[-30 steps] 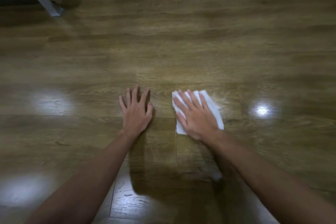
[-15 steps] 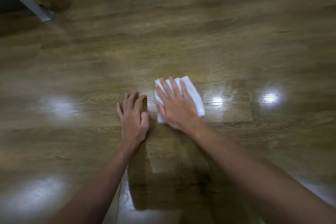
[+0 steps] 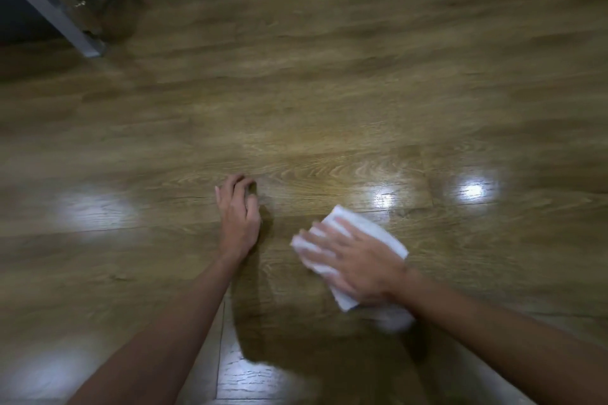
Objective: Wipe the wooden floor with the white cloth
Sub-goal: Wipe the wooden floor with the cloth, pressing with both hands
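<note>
The white cloth (image 3: 370, 233) — a folded, roughly rectangular pad, its edges blurred — lies flat and askew on the glossy brown wooden floor (image 3: 329, 102), right of centre near the bottom, just below two bright light reflections — its middle hidden, corners showing.

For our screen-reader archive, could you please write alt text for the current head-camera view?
A person's right hand presses a folded white cloth flat against a glossy wooden floor, while the left hand rests on the boards beside it, fingers curled under. A grey metal leg stands at the upper left.
</note>
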